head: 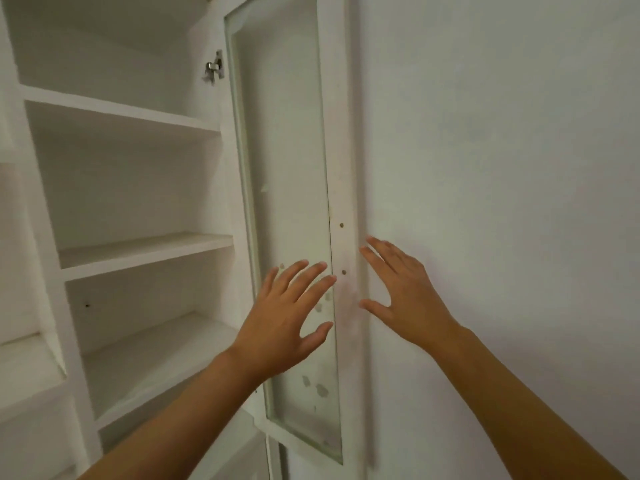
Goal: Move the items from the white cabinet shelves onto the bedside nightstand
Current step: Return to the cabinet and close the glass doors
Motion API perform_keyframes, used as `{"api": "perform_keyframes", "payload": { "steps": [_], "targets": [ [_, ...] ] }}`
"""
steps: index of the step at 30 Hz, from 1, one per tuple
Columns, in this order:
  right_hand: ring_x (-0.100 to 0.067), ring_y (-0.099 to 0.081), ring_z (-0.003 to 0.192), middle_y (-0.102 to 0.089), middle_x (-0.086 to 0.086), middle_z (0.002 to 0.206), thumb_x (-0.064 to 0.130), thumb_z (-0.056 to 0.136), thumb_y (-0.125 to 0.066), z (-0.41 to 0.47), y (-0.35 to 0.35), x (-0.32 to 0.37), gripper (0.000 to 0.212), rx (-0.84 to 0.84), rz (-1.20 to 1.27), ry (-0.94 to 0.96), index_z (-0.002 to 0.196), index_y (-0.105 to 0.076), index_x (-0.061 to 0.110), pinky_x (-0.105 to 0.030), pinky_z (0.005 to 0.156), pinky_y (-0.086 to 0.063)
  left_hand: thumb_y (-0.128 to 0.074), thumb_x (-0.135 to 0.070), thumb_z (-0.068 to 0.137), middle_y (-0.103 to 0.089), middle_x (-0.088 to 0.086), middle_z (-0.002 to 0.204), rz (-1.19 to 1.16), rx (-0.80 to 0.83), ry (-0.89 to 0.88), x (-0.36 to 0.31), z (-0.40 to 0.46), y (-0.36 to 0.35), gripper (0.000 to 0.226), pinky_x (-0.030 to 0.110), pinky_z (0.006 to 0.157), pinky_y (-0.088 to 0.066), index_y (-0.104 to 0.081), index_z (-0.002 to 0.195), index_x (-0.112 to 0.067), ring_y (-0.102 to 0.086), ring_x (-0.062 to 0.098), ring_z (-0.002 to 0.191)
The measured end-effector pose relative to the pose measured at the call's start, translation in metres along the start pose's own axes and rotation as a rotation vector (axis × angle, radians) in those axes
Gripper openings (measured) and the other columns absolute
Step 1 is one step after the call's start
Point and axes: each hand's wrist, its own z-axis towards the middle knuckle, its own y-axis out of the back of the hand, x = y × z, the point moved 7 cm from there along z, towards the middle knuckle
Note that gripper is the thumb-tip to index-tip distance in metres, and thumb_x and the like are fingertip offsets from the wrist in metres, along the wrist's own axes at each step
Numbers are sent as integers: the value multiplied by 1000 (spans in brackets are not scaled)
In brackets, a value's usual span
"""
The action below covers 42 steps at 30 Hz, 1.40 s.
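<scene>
The white cabinet (138, 247) fills the left half of the head view with its shelves bare; no items show on them. Its glass-paned door (287, 202) stands swung open against the wall. My left hand (287, 317) is raised in front of the door's glass, fingers spread and straight, holding nothing. My right hand (401, 292) is raised beside the door's outer edge, over the wall, fingers also spread and empty. Whether either hand touches the door cannot be told. The nightstand is out of view.
A plain white wall (502, 168) takes up the right half. A metal hinge (214, 69) sits at the door's upper left. Two screw holes (343, 247) mark the door frame. Another shelf section (20, 358) shows at the far left.
</scene>
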Motion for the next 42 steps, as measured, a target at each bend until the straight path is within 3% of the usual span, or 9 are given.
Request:
{"api": "perform_keyframes", "payload": {
  "steps": [5, 9, 20, 35, 42],
  "targets": [
    [-17, -9, 162, -7, 8, 176, 49, 92, -76, 10, -11, -29, 102, 35, -50, -20, 168, -12, 26, -40, 127, -14, -41, -65, 99, -38, -1, 166, 145, 57, -154, -5, 25, -49, 68, 63, 121, -32, -39, 158, -32, -35, 29, 155],
    [-15, -5, 162, -5, 10, 175, 49, 90, -77, 12, -23, -42, 108, 84, -64, -23, 168, -6, 26, -40, 127, -12, -50, -65, 98, -35, 3, 168, 239, 67, -247, -11, 42, -72, 70, 62, 124, -25, -40, 158, -30, -30, 31, 156],
    [-12, 0, 162, -3, 12, 175, 54, 86, -79, 14, -50, -53, 116, 72, -23, 19, 168, -1, 30, -36, 127, -12, -54, -63, 99, -24, 5, 172, 415, 113, -377, 9, 70, -109, 69, 69, 124, -17, -45, 156, -25, -24, 37, 158],
    [-14, -13, 161, -11, 10, 175, 60, 77, -84, 30, -41, 18, 118, -66, 176, 260, 167, -16, 25, -47, 123, -33, -58, -59, 100, -28, 3, 171, 365, -93, -363, 38, -4, -59, 60, 67, 118, -32, -53, 151, -27, -35, 34, 154],
    [-17, -14, 162, -14, 7, 175, 65, 73, -86, 40, -44, 78, 120, -80, 250, 365, 166, -23, 21, -48, 123, -33, -66, -62, 95, -35, 4, 168, 313, -125, -304, 58, -54, -17, 63, 67, 119, -31, -60, 145, -24, -39, 33, 151]
  ]
}}
